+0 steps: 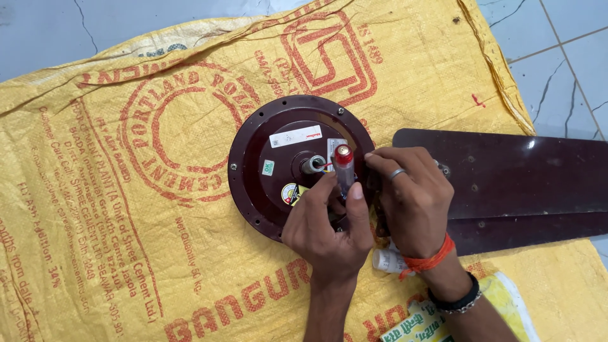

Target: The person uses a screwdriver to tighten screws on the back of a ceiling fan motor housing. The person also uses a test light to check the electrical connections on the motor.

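Note:
A dark maroon ceiling-fan motor [272, 145] lies flat on a yellow woven sack [114, 190], its short metal shaft [313, 164] pointing up. My left hand [329, 228] grips a screwdriver [343, 166] with a clear handle and a red cap, held upright at the motor's right side. My right hand [411, 196], with a ring and an orange wrist thread, rests where the fan blade [519, 177] meets the motor. Its fingertips are curled on the motor's rim beside the screwdriver. The screwdriver's tip is hidden behind my fingers.
Two maroon blades stretch off to the right over the sack and the grey tiled floor [563, 57]. A small white cylinder [386, 259] lies under my right wrist. A green and yellow packet [415, 326] sits at the bottom edge.

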